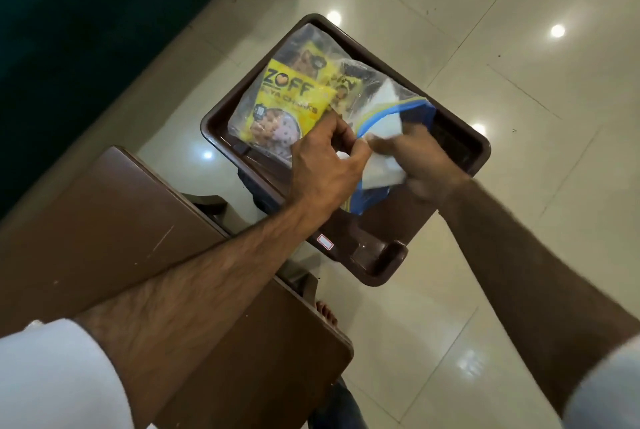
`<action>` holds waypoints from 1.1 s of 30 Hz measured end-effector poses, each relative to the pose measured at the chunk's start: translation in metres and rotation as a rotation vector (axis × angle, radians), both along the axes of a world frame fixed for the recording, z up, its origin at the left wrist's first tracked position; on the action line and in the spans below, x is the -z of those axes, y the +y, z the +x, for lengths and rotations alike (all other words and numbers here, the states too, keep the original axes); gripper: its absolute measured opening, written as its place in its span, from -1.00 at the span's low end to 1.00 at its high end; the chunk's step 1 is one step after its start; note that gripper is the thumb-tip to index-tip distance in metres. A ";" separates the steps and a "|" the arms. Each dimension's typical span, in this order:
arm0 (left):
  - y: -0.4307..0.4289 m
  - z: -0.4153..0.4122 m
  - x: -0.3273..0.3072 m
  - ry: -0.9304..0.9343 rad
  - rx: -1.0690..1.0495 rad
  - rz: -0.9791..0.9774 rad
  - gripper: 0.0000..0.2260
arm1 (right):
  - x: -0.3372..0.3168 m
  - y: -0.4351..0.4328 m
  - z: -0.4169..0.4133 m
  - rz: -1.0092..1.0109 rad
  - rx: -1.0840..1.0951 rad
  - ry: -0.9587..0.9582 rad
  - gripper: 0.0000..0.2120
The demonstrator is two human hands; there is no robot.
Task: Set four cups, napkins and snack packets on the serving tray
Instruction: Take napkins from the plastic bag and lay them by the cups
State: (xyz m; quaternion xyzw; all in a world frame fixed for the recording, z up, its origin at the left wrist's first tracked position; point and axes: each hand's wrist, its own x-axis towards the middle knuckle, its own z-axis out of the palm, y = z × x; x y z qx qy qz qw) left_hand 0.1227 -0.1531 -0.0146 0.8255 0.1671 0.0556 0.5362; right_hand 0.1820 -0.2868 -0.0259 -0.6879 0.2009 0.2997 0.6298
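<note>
Unpacking: napkins coming out of the zip bag point(277, 110) on the serving tray point(460, 137).
Left hand point(325, 165) pinches bag mouth; right hand point(415, 165), blurred, grips white napkins point(384, 117). Snack packets point(287, 99) inside bag, far-left. No cups visible. Next: pull napkins clear w/o dragging bag.

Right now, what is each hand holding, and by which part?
Both hands grip the clear bag at its blue-edged mouth: left hand pinches the near edge, right hand the opposite side, against white napkins.

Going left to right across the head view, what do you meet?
Wooden tabletop → yellow snack packet → left hand → white napkins → right hand → tray's right rim.
</note>
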 end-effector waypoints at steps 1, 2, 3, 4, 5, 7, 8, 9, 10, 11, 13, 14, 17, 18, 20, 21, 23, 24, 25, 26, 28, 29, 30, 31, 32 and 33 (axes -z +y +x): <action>-0.002 0.000 0.002 0.042 -0.010 -0.017 -0.85 | -0.004 -0.016 -0.009 0.028 0.007 0.007 -0.88; -0.003 -0.002 0.003 0.083 -0.008 -0.039 -0.83 | -0.010 -0.033 -0.020 0.056 0.028 0.021 -0.86; -0.004 -0.005 0.004 0.118 0.008 -0.062 -0.81 | -0.016 -0.051 -0.033 0.091 0.036 0.035 -0.82; -0.005 -0.008 0.003 0.146 0.033 -0.093 -0.81 | -0.023 -0.066 -0.045 0.130 0.054 0.057 -0.77; -0.006 -0.013 0.002 0.169 0.062 -0.143 -0.83 | -0.028 -0.078 -0.055 0.168 0.064 0.076 -0.75; -0.006 -0.028 -0.005 0.204 0.145 -0.316 -0.81 | -0.040 -0.091 -0.070 0.235 0.075 0.119 -0.74; -0.005 -0.038 -0.009 0.215 0.199 -0.405 -0.75 | -0.046 -0.092 -0.075 0.260 0.065 0.136 -0.74; -0.003 -0.048 -0.013 0.217 0.249 -0.468 -0.70 | -0.049 -0.090 -0.080 0.274 0.052 0.140 -0.73; 0.000 -0.058 -0.018 0.210 0.288 -0.493 -0.67 | -0.053 -0.085 -0.084 0.295 0.050 0.143 -0.72; 0.004 -0.069 -0.023 0.197 0.308 -0.486 -0.66 | -0.056 -0.077 -0.088 0.307 0.049 0.138 -0.70; 0.018 -0.090 -0.033 0.175 0.315 -0.433 -0.68 | -0.061 -0.054 -0.097 0.321 0.047 0.128 -0.66; 0.027 -0.099 -0.037 0.174 0.306 -0.410 -0.69 | -0.062 -0.042 -0.102 0.329 0.033 0.124 -0.65; 0.061 -0.127 -0.043 0.201 0.214 -0.401 -0.74 | -0.065 -0.003 -0.118 0.269 -0.105 0.075 -0.56; 0.074 -0.138 -0.045 0.210 0.181 -0.402 -0.75 | -0.066 0.009 -0.123 0.175 -0.193 -0.005 -0.44; 0.100 -0.161 -0.047 0.224 0.161 -0.365 -0.77 | -0.072 0.030 -0.125 -0.180 -0.455 -0.393 -0.20; 0.113 -0.174 -0.049 0.222 0.165 -0.325 -0.78 | -0.075 0.043 -0.125 -0.310 -0.651 -0.639 -0.16; 0.139 -0.201 -0.050 0.216 0.191 -0.225 -0.78 | -0.087 0.080 -0.127 -0.338 -1.076 -0.933 -0.28; 0.150 -0.216 -0.051 0.225 0.201 -0.183 -0.78 | -0.093 0.102 -0.130 -0.331 -1.292 -0.968 -0.41; 0.159 -0.228 -0.051 0.239 0.206 -0.157 -0.77 | -0.097 0.123 -0.133 -0.346 -1.494 -0.959 -0.52; 0.169 -0.243 -0.052 0.255 0.197 -0.143 -0.76 | -0.098 0.147 -0.139 -0.363 -1.668 -0.916 -0.60; 0.182 -0.270 -0.053 0.275 0.158 -0.139 -0.76 | -0.098 0.183 -0.151 -0.383 -1.911 -0.824 -0.69; 0.191 -0.290 -0.054 0.273 0.115 -0.144 -0.76 | -0.097 0.201 -0.161 -0.374 -2.010 -0.771 -0.71; 0.196 -0.306 -0.054 0.278 0.072 -0.156 -0.75 | -0.097 0.213 -0.169 -0.357 -2.072 -0.689 -0.72; 0.203 -0.326 -0.054 0.296 0.018 -0.169 -0.75 | -0.094 0.227 -0.180 -0.327 -2.113 -0.604 -0.74; 0.207 -0.346 -0.052 0.318 -0.037 -0.184 -0.75 | -0.091 0.239 -0.191 -0.299 -2.133 -0.543 -0.76; 0.211 -0.365 -0.050 0.338 -0.093 -0.198 -0.75 | -0.086 0.250 -0.203 -0.278 -2.143 -0.502 -0.78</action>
